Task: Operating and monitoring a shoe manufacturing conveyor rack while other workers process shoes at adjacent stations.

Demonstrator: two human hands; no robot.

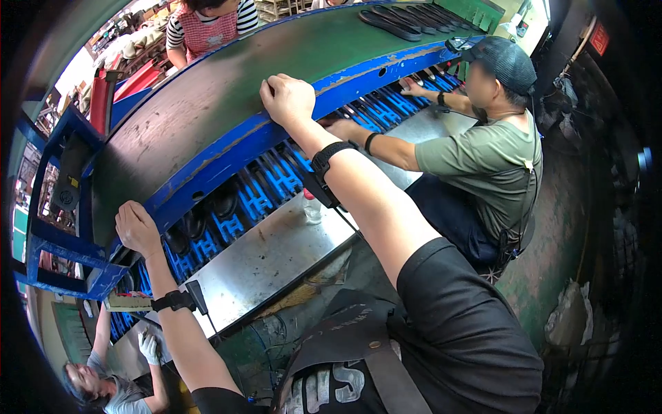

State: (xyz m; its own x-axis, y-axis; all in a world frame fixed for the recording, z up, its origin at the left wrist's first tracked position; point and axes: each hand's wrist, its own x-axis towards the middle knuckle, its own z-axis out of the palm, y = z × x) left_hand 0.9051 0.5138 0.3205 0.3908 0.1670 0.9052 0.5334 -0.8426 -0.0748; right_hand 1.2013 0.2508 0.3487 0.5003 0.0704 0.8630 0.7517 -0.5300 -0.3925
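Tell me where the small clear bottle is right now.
The clear bottle stands on the steel table mid-frame, just under the right forearm's black wrist strap, beside the blue racks.

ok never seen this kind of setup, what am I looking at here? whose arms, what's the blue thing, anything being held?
One picture, taken by a fisheye camera worn on a person's head and looking down, so straight edges bend. The two bare forearms coming up from the bottom are the wearer's own, each with a black wrist strap. The left hand and the right hand both rest closed on the blue painted metal edge of a long raised deck with a worn green top. Neither hand holds a loose object. Below the edge runs a row of blue metal racks with dark shoe-like pieces set in them, above a bare steel shelf. Flat black sole-shaped pieces lie at the far end of the top. A person in a green shirt reaches into the racks alongside; others work nearby.
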